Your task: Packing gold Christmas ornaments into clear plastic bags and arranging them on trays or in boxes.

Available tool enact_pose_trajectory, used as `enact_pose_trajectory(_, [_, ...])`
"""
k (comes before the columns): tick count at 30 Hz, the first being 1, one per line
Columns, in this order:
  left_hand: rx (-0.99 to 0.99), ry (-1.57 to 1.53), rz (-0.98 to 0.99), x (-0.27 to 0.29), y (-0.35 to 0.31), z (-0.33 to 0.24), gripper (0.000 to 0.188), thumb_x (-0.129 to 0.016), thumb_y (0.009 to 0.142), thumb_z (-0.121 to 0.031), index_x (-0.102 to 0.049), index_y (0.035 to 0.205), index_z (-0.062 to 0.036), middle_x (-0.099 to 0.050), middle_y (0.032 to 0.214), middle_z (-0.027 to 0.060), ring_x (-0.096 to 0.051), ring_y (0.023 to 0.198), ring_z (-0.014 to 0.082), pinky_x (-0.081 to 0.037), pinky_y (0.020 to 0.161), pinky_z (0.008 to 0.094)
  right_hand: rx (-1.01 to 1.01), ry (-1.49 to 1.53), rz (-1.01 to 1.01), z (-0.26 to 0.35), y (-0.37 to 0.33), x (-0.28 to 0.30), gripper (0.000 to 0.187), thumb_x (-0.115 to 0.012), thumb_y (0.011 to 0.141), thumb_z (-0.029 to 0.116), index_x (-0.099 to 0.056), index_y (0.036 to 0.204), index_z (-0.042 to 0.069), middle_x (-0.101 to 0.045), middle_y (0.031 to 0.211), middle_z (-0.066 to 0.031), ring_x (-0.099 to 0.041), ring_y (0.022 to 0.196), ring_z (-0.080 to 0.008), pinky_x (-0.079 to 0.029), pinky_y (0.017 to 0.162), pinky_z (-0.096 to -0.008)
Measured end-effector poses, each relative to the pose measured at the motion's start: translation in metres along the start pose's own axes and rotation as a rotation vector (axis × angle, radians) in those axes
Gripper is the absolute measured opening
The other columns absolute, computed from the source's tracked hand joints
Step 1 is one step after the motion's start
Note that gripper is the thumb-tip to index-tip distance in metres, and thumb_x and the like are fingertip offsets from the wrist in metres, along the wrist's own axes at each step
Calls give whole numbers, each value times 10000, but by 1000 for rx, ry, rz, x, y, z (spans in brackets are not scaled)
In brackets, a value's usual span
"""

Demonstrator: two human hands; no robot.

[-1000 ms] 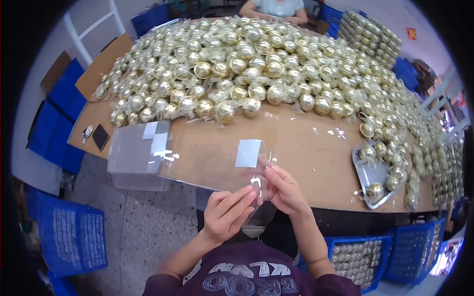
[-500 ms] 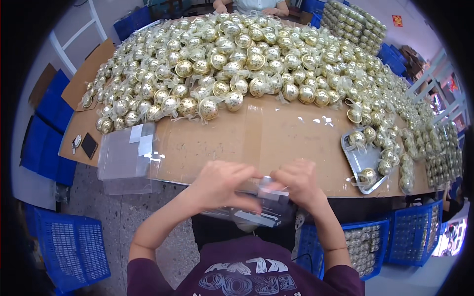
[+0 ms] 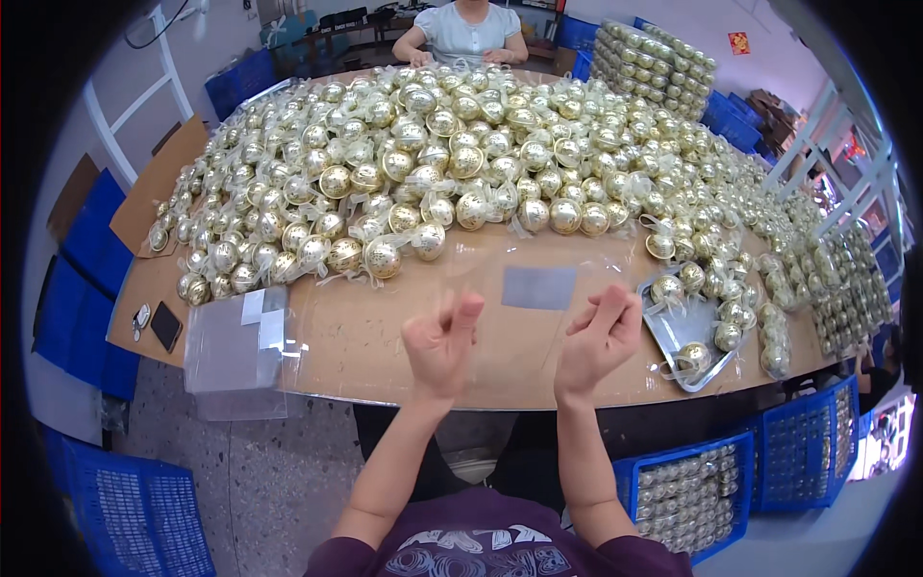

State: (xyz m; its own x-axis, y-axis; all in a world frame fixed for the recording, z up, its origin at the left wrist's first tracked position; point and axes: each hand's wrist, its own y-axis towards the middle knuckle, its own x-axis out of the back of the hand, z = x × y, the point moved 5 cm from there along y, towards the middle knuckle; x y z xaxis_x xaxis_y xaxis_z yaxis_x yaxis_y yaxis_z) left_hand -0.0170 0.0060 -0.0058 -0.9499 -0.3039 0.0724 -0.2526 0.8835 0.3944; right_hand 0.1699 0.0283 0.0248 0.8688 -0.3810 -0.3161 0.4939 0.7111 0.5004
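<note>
Over the near part of the table, my left hand (image 3: pixel 442 341) and my right hand (image 3: pixel 602 337) are raised a short way apart, both with curled fingers. They grip the two sides of a clear plastic packaging piece (image 3: pixel 539 288), which has a pale bluish rectangular label. Its outline is faint against the cardboard, so whether it is flat or folded into a box is hard to make out. Beyond it lies a large heap of gold ball ornaments (image 3: pixel 466 162) with pale ribbons. A flat stack of clear plastic pieces (image 3: pixel 231 346) lies left of my left hand.
Right of my hands, a metal tray (image 3: pixel 681 337) holds several ornaments. A phone (image 3: pixel 165 327) lies at the table's left end. Packed ornaments (image 3: pixel 654 69) are stacked at the back right. Blue crates (image 3: pixel 740 490) flank the table. A person (image 3: pixel 466 34) sits across.
My hands have moved from the table's near edge up over the tabletop, bringing the clear plastic piece with them. The view has tilted, showing more of the person opposite.
</note>
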Motion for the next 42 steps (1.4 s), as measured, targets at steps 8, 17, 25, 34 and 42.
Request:
enact_pose_trajectory(8, [-512,-344,42,-34,11,-21,541,-421,982,-451,-309,1364,-85,-229,1491,189,-450,1243,306,-475,887,387,382,34,280,-7,13,-20,643,-480,908,590,-461,1219,27,-543,1070,-114,-516,732,-133,-414,671,-276])
enact_pose_trajectory(17, [-444,-618,-22,-19,20,-43,221,-703,857,-249,-567,828,-76,-537,1224,230,-569,1064,275,-409,962,432,264,166,568,14,25,-11,531,-596,897,382,-441,1279,47,-537,1086,-122,-538,948,-212,-415,905,-406])
enact_pose_trajectory(25, [-486,-614,62,-22,18,-49,513,-752,783,-82,-388,1143,-64,-600,1018,135,-598,975,186,-342,1026,475,21,446,457,34,22,-3,522,-593,839,117,-392,1315,41,-521,819,-40,-531,951,-222,-372,996,-463])
enact_pose_trajectory(34, [-430,-759,62,-24,17,-48,417,-709,776,-16,-431,1085,-52,-587,1027,133,-581,977,219,-443,928,400,81,296,556,49,9,3,378,-552,811,-53,-438,1159,41,-446,853,-49,-458,824,-165,-381,932,-426])
enact_pose_trajectory(42, [-415,-621,122,-25,14,-60,384,-651,799,49,-452,1116,-36,-586,978,115,-575,930,170,-449,888,378,356,-433,818,101,27,-1,269,-772,693,44,-689,949,26,-649,878,-72,-576,822,-201,-456,774,-325])
